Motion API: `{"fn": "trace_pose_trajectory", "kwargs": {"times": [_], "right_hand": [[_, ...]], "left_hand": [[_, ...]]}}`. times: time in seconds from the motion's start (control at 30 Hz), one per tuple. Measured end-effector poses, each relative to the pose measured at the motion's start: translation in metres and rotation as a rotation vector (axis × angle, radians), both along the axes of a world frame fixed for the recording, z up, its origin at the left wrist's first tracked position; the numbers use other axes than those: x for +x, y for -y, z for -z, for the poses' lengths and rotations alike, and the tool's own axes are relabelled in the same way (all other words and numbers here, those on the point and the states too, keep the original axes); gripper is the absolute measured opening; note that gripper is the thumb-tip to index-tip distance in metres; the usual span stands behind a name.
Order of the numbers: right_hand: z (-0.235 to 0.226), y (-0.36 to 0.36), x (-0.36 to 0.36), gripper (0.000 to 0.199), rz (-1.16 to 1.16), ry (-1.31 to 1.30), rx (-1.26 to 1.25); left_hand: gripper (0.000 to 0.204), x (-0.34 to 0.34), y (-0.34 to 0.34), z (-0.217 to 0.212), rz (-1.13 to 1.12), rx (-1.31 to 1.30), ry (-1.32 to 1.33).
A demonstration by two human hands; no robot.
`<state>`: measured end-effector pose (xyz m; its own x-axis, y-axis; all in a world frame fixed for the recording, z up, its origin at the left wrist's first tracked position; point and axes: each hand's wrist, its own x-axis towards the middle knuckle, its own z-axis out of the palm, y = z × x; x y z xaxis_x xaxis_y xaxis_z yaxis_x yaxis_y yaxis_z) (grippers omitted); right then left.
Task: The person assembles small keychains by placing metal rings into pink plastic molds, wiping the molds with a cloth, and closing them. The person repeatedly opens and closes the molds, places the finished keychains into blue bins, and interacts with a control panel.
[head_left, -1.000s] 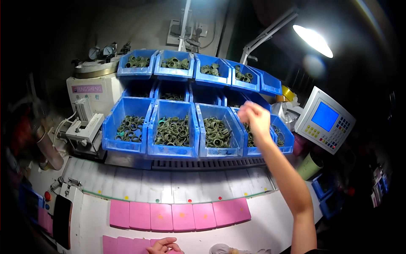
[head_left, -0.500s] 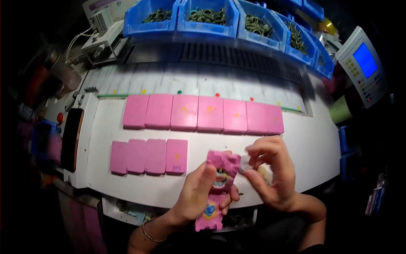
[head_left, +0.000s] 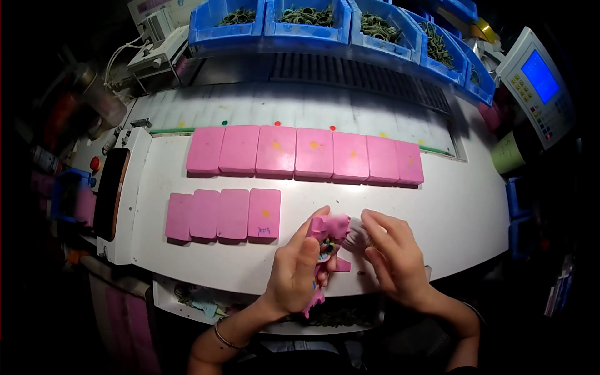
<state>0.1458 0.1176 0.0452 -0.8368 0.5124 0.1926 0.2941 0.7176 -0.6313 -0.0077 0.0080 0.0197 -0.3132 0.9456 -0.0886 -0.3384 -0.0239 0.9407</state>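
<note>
My left hand (head_left: pixel 294 269) is wrapped round a soft pink rubber mold (head_left: pixel 334 226). The mold is bent, with a blue and yellow patch at its middle and a ragged lower flap hanging below the fingers. To its right is my right hand (head_left: pixel 400 259), fingers curved toward the mold's upper edge. A blurred greyish-white thing (head_left: pixel 355 237) shows at those fingertips, too smeared to name. Beyond my hands lies a long row of pink rubber blocks (head_left: pixel 312 153), and a shorter row of similar blocks (head_left: pixel 234 214) sits nearer on the left.
Blue bins (head_left: pixel 306 28) with small green pieces stand along the back. A control panel (head_left: pixel 537 81) with a blue screen is at the right. On the left a dark phone (head_left: pixel 114 194) rests on a white housing. Below the white tabletop (head_left: pixel 206 265) an open drawer (head_left: pixel 169 297) holds scraps.
My left hand has bent the mold more, and its lower flap has swung in. The right-hand fingers have straightened somewhat beside it. The whole view has shifted slightly.
</note>
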Motion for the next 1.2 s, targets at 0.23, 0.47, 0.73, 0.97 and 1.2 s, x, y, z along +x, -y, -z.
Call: {"fn": "trace_pose_trajectory", "kwargs": {"times": [0.23, 0.47, 0.73, 0.97, 1.2], "right_hand": [[-0.026, 0.004, -0.042, 0.032, 0.034, -0.097, -0.955], [-0.016, 0.001, -0.033, 0.033, -0.031, -0.175, -0.353], [-0.018, 0.01, 0.004, 0.058, -0.091, 0.136, 0.005], [-0.024, 0.052, -0.033, 0.042, -0.049, -0.097, 0.473], [-0.037, 0.048, -0.028, 0.049, -0.042, -0.18, 0.302]], "left_hand": [[0.095, -0.003, -0.002, -0.009, 0.155, 0.274, -0.238], [0.071, -0.006, 0.0, -0.01, 0.111, 0.264, -0.112], [0.047, -0.011, 0.0, 0.022, -0.312, 0.257, -0.329], [0.052, -0.003, -0.01, 0.029, -0.594, 0.392, -0.586], [0.052, 0.001, -0.014, 0.03, -0.647, 0.519, -0.582]]}}
